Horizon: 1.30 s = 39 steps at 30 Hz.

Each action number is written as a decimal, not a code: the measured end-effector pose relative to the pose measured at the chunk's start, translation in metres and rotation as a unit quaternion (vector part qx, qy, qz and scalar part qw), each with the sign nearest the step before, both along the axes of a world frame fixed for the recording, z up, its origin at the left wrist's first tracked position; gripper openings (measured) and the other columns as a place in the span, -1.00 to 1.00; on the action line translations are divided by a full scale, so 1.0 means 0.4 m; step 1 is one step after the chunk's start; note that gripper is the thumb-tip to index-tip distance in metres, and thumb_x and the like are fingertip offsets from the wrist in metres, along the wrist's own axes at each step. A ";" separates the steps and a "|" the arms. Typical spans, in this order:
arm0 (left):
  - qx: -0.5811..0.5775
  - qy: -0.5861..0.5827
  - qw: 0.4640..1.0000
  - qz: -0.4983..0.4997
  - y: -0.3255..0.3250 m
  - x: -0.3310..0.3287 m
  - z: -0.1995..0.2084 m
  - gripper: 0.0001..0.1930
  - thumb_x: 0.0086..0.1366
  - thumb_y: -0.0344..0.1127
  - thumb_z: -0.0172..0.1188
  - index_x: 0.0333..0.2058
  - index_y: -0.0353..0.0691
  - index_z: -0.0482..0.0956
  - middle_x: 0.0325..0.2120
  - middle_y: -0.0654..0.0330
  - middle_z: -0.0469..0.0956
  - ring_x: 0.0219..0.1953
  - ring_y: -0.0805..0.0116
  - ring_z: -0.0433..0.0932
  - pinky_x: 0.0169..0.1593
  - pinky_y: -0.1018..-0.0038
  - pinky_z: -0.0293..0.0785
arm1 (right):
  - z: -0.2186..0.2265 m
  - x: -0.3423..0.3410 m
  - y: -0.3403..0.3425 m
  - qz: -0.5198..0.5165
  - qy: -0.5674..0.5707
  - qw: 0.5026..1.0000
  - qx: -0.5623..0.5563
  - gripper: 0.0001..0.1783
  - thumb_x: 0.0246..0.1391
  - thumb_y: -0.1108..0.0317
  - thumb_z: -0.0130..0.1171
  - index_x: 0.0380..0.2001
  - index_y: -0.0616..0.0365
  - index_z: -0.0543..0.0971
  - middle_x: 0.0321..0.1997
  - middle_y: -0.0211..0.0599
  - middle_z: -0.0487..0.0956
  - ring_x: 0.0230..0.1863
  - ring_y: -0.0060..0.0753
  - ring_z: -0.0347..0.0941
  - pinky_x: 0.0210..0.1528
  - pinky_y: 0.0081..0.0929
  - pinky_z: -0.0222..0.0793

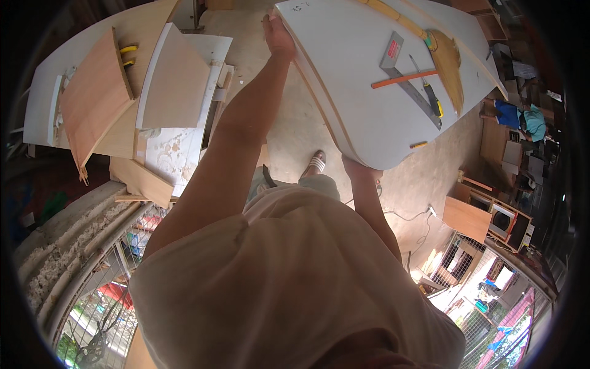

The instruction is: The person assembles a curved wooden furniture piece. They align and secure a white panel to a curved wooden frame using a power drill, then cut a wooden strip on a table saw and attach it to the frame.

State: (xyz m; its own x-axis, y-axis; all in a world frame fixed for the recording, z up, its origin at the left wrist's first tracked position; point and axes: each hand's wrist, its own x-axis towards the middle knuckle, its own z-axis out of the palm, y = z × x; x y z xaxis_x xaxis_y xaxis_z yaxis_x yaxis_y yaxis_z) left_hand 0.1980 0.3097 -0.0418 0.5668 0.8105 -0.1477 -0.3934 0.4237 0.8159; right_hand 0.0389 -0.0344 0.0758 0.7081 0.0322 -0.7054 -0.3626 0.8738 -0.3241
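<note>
Left hand [279, 38] grips far edge of white board [353, 80]; right hand [359, 167] clasps near corner. Framing square [409, 83], broom [445, 61], pencil [402, 79] lie on board.

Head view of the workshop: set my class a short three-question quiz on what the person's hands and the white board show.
1. True or false: both hands grip the edge of the white board.
2. Which tool lies on the board? A) a metal square B) a hammer C) a drill
3. Fill in: the handled thing lying across the board's far end is a ____.

Key
1. True: the left hand holds the far edge and the right hand the near rounded end.
2. A, the metal square, beside a screwdriver and an orange pencil.
3. Broom.
</note>
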 end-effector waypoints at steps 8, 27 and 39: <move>0.306 0.264 0.912 0.066 0.074 0.012 0.000 -0.63 0.37 -0.18 -0.17 -0.24 -0.30 0.58 -0.25 -0.05 0.59 -0.16 0.03 0.54 -0.03 0.17 0.42 | 0.048 -0.014 0.019 -0.067 0.045 0.997 -0.002 -0.37 0.27 -0.14 -0.27 0.31 -0.12 0.26 0.34 -0.47 0.32 0.37 -0.38 0.19 0.35 -0.33 0.13; -0.197 0.038 0.964 -0.175 -0.630 -0.381 0.109 -0.26 0.46 0.24 -0.54 0.38 -0.18 0.02 0.36 0.15 0.10 0.35 0.19 0.14 0.40 0.31 0.04 | -0.016 -0.003 -0.009 -0.057 -0.053 0.997 -0.016 -0.44 0.28 -0.08 -0.33 0.22 -0.14 0.37 0.26 -0.46 0.39 0.29 -0.20 0.29 0.27 0.02 0.25; -0.365 0.042 0.918 -0.146 -0.674 -0.389 0.150 -0.22 0.39 0.32 -0.40 0.35 -0.14 0.12 0.36 0.20 0.15 0.33 0.16 0.20 0.33 0.33 0.18 | -0.049 -0.002 -0.119 -0.114 0.066 0.991 -0.037 -0.10 0.29 -0.35 -0.57 0.36 0.19 0.12 0.44 -0.06 0.16 0.47 0.01 0.01 0.44 0.02 -0.06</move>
